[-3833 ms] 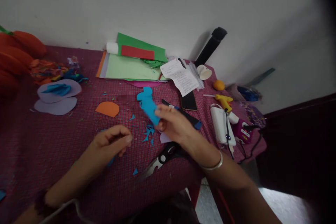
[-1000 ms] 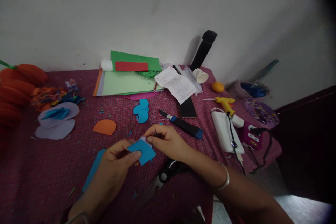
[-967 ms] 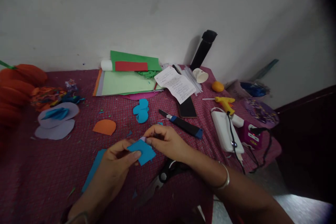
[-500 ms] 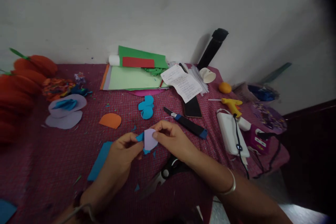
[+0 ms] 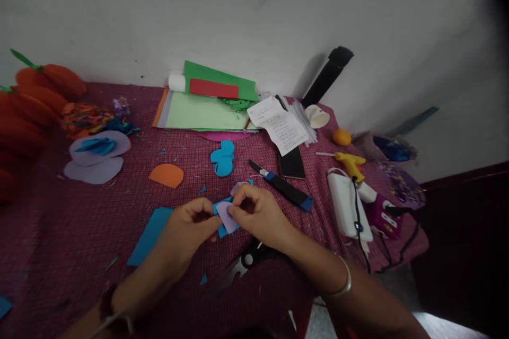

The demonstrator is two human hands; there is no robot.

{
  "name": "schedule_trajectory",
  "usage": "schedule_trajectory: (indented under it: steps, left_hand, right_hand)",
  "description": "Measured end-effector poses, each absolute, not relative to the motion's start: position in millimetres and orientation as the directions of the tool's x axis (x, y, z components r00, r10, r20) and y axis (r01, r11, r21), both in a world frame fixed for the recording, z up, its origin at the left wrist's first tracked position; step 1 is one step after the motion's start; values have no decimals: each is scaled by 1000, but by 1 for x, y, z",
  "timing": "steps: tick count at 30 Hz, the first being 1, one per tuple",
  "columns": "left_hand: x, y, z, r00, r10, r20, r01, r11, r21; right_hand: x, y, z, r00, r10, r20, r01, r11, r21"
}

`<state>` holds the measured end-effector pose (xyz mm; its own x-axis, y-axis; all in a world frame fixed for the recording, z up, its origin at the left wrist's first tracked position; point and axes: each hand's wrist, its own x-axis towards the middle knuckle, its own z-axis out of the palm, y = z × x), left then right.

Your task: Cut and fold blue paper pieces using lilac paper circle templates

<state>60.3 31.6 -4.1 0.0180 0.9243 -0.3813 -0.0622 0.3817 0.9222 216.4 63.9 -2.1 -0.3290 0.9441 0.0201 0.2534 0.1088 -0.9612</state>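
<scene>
My left hand (image 5: 189,228) pinches the left side of a blue craft sheet piece (image 5: 221,232). Over that blue piece lies a lilac cut-out (image 5: 226,217), its right edge between the thumb and fingers of my right hand (image 5: 262,217). More lilac (image 5: 238,187) shows just behind my right fingers; whether it belongs to the same cut-out, I cannot tell. Black-handled scissors (image 5: 248,260) lie below my hands. A cluster of rounded blue cut-outs (image 5: 222,159) and an orange half-round piece (image 5: 167,175) rest beyond. Partly under my left forearm is a blue sheet (image 5: 151,235).
A utility knife (image 5: 284,189) lies right of my hands, near a phone (image 5: 292,163) partly under written paper (image 5: 278,124). Farther right are a yellow glue gun (image 5: 350,162), a white device (image 5: 345,206) and cords. Coloured sheets (image 5: 207,114) lie by the wall; orange pumpkin shapes (image 5: 43,95) stand left.
The lilac cut-out has turned and tilted over the blue piece, and lilac now shows behind my right fingers. Both hands keep their pinch. The view has shifted slightly.
</scene>
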Motion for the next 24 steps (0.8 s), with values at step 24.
schedule_trajectory:
  steps: [24]
  left_hand:
    - [57,31,-7,38,933,-358,9,358,934]
  right_hand:
    - [217,65,-4,-304,952,-41,176,14,-984]
